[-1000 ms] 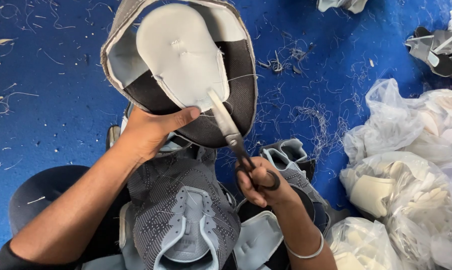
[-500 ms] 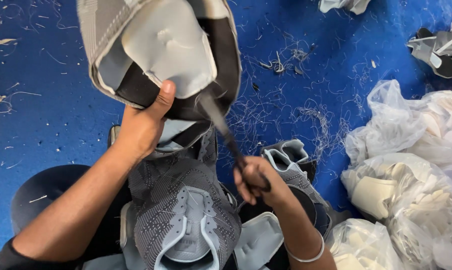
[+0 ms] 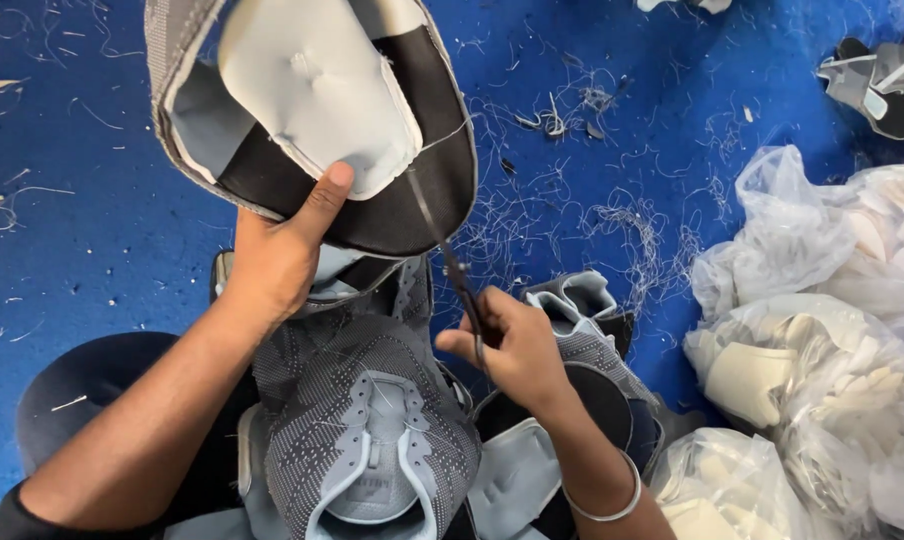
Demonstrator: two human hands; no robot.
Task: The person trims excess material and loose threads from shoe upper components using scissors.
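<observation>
Nearest the camera, a stack of knitted grey shoe uppers [image 3: 362, 430] with pale blue eyelet panels lay in the person's lap, and just above it the right hand [image 3: 507, 345] was closed around the handles of a pair of scissors [image 3: 452, 265], its blades running up and left toward the work. Farther out, the left hand [image 3: 277, 260] held up 1 flat shoe upper [image 3: 312, 120], lining side toward the camera, the thumb pressed on the dark lining just below the pale grey padded piece [image 3: 317, 95] and the fingers hidden behind. To trim well here, it seemed wise to keep the upper taut, let only the blade tips meet the stray thread [image 3: 442, 135] at the pad's right edge, and cut clear of the stitching and fabric. To the right sat clear plastic bags [image 3: 822, 350] of cream foam pieces, and loose thread clippings [image 3: 592, 210] littered the blue floor [image 3: 72, 250] beyond. Compared with 0.5 s before, the upper had tilted slightly, the thumb had slid from the pad's lower edge onto the dark lining, and the scissor tips reached higher, close to the pad's right edge.
</observation>
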